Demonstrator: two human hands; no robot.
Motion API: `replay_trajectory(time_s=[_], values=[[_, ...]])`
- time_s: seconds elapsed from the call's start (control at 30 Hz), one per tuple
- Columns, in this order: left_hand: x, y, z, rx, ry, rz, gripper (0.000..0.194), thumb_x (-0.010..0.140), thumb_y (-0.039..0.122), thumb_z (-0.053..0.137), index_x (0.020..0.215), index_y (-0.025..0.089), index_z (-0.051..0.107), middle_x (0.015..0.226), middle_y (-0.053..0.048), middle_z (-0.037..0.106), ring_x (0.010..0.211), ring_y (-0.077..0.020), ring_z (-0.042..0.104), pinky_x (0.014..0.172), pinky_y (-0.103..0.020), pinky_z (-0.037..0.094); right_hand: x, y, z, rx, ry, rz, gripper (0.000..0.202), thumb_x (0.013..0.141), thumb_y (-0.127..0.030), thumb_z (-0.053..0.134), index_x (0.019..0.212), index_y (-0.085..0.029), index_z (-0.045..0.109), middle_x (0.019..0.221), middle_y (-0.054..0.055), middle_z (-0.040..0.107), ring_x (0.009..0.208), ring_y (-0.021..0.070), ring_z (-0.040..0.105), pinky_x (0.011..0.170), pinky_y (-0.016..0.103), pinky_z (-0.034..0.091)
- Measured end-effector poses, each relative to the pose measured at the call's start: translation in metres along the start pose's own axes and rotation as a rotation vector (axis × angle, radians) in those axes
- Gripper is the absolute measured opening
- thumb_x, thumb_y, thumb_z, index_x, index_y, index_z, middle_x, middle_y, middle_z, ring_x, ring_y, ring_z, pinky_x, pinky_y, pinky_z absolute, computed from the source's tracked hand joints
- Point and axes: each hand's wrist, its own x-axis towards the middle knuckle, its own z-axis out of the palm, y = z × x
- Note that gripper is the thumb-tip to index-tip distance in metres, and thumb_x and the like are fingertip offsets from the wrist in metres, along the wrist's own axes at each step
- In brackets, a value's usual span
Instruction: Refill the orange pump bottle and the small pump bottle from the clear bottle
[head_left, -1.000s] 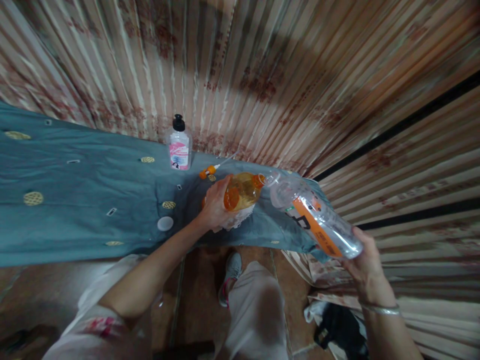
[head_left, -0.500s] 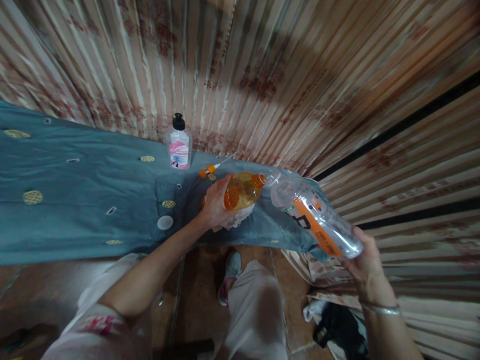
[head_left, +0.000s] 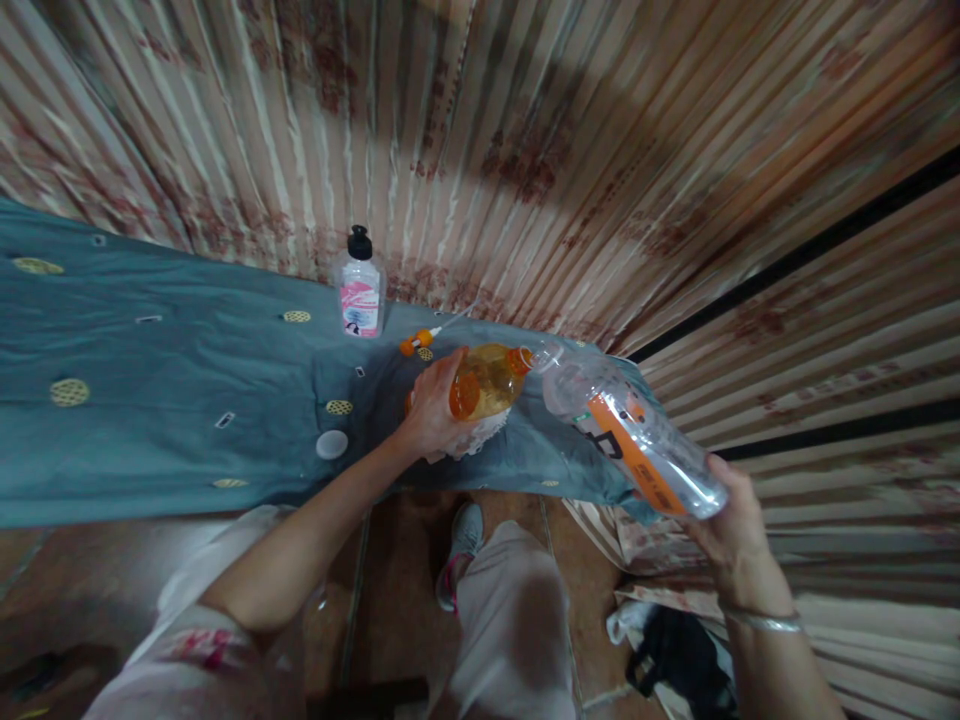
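My left hand is wrapped round an orange see-through bottle, tilted with its neck toward the right. My right hand grips the base of a clear plastic bottle with an orange label, slanted so that its neck points up and left. The two bottle mouths meet, or nearly so; I cannot tell whether one sits inside the other. Under the orange bottle shows something white with a frilled edge, mostly hidden by my left hand. An orange pump top with a thin clear tube lies just behind the left hand.
A clear bottle with a black cap and pink label stands at the back of the teal cloth. A round white lid lies left of my left hand. Pleated curtains hang behind and to the right. A black bag rests on the floor.
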Motion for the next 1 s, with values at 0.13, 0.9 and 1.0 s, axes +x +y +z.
replay_trajectory(time_s=[0.13, 0.9, 1.0], values=[[0.0004, -0.0022, 0.0023, -0.001, 0.054, 0.013, 0.103, 0.058, 0.062, 0.085, 0.149, 0.029, 0.050, 0.143, -0.016, 0.066, 0.135, -0.0476, 0.061, 0.114, -0.066, 0.050, 0.0008, -0.0006, -0.0009, -0.014, -0.009, 0.029, 0.032, 0.067, -0.051, 0.083, 0.085, -0.025, 0.080, 0.084, 0.007, 0.085, 0.079, 0.0342, 0.082, 0.092, 0.054, 0.066], [-0.0007, 0.0038, -0.0009, 0.021, 0.013, -0.013, 0.106, 0.061, 0.053, 0.087, 0.154, 0.026, 0.044, 0.146, -0.015, 0.063, 0.136, -0.0446, 0.059, 0.118, -0.063, 0.046, 0.0011, 0.0018, -0.0028, 0.001, 0.048, 0.054, 0.030, 0.066, -0.051, 0.083, 0.084, -0.026, 0.079, 0.083, 0.005, 0.084, 0.084, 0.0342, 0.082, 0.091, 0.054, 0.067], [-0.0011, 0.0015, 0.0006, 0.008, 0.019, -0.007, 0.109, 0.059, 0.055, 0.088, 0.154, 0.024, 0.044, 0.148, -0.016, 0.062, 0.137, -0.0451, 0.058, 0.119, -0.063, 0.045, -0.0008, -0.0008, 0.0001, -0.005, 0.088, 0.099, 0.034, 0.060, -0.051, 0.084, 0.082, -0.026, 0.079, 0.083, 0.005, 0.084, 0.083, 0.0357, 0.082, 0.089, 0.055, 0.067]])
